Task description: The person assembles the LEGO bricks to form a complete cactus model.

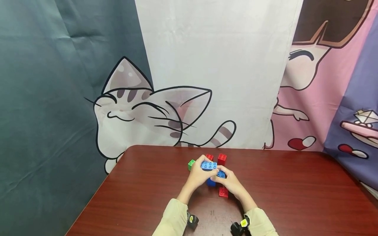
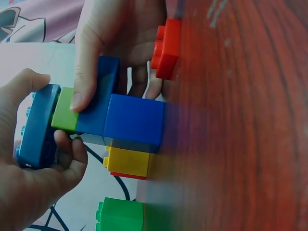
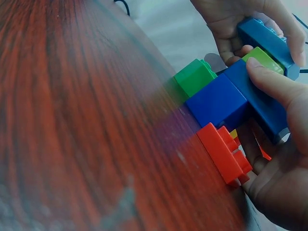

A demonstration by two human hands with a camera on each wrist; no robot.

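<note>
1. Two hands meet at lower centre of the head view, over a brick stack [image 1: 211, 173] standing on the dark red table [image 1: 295, 196].
2. Left hand [image 1: 197, 175] is curled round a long blue brick [image 1: 208, 165] at the top of the stack; in the left wrist view its fingers [image 2: 72, 154] wrap the brick's end.
3. Right hand [image 1: 229, 182] clamps the stack from the right; in the right wrist view the thumb [image 3: 269, 82] presses on a lime brick [image 3: 262, 58] just under the long blue brick.
4. Blue cube brick [image 3: 217, 102] forms the base, touching the table.
5. Flat red brick [image 1: 223, 192] lies on the table just beside the right hand.
6. Green brick [image 1: 191, 164] sits left of the stack; two red bricks [image 1: 222, 159] stand behind it.
7. Yellow brick [image 2: 127, 162] shows next to the base, left wrist view only.
</note>
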